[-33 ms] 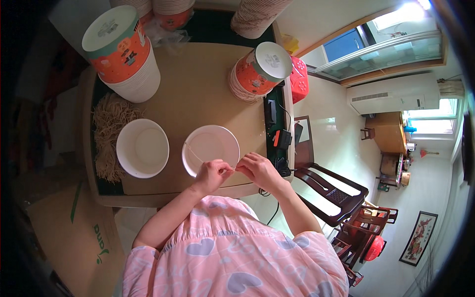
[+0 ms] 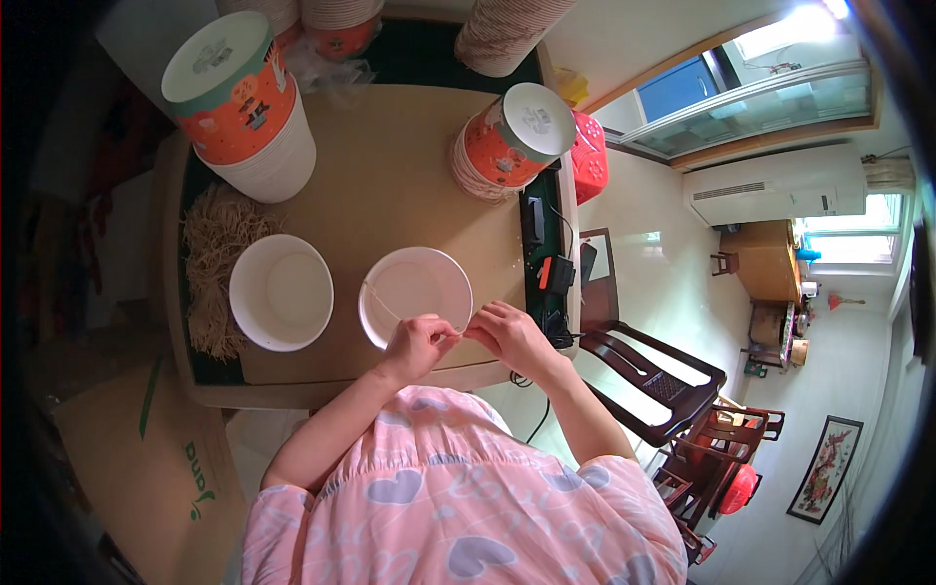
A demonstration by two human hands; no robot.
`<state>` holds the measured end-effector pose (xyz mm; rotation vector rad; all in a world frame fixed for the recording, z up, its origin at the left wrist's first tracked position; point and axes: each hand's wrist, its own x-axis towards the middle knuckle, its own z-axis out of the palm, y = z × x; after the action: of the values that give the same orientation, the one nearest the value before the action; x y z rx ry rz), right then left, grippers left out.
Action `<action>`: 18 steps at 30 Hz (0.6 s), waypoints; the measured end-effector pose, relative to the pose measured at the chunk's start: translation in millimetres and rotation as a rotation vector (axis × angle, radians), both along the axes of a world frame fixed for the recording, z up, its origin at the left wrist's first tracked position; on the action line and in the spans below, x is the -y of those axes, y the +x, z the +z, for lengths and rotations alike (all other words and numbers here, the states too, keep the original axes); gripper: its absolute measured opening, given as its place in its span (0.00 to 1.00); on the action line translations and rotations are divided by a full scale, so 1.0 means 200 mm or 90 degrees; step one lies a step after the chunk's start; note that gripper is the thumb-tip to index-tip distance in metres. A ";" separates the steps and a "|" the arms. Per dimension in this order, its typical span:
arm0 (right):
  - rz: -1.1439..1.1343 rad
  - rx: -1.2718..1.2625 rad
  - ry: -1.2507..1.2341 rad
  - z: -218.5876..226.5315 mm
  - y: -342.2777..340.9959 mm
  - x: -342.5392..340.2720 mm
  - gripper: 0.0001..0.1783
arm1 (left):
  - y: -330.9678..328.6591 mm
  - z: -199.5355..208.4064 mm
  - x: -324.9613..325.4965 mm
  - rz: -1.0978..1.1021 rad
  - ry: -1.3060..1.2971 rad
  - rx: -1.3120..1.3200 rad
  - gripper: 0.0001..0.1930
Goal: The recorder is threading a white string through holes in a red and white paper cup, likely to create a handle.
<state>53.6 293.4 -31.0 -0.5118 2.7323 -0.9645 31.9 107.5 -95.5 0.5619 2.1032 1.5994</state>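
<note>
1. Two bare hands work at the near rim of a white, round, paper-looking tub in the head view, fingertips almost meeting.
2. The left hand is pinched narrow and seems to hold a thin, pale, string-like strand, which slants across the tub's inside. The right hand's fingers are bunched too; whether they grip anything is hidden.
3. The strand could slip from so fine a pinch, its end being small and the fingertips crowded.
4. A hard tug might bend the thin rim or tip the light-looking tub, which stands near the front edge of the wooden-rimmed desk.
5. A sideways left elbow could knock the second white, round, open tub, just beside it.
</note>
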 end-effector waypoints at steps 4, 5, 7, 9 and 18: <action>-0.024 0.019 0.009 -0.03 0.02 0.01 0.06 | 0.01 0.00 0.00 0.022 0.006 0.001 0.06; -0.024 0.019 0.008 -0.04 0.02 0.01 0.06 | 0.01 0.00 0.00 0.022 0.006 0.001 0.06; -0.050 0.030 0.011 -0.06 0.04 0.02 0.06 | 0.00 0.01 -0.01 0.025 -0.016 0.025 0.05; -0.090 0.030 -0.028 -0.08 0.06 0.03 0.05 | 0.00 0.01 0.00 0.023 -0.019 0.025 0.04; -0.133 -0.007 -0.059 -0.11 0.12 0.05 0.05 | -0.06 0.03 0.04 0.039 -0.146 0.019 0.07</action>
<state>78.0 283.0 -52.5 -0.2506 2.8026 -1.1452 20.9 100.4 -88.8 0.3968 2.2617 1.3629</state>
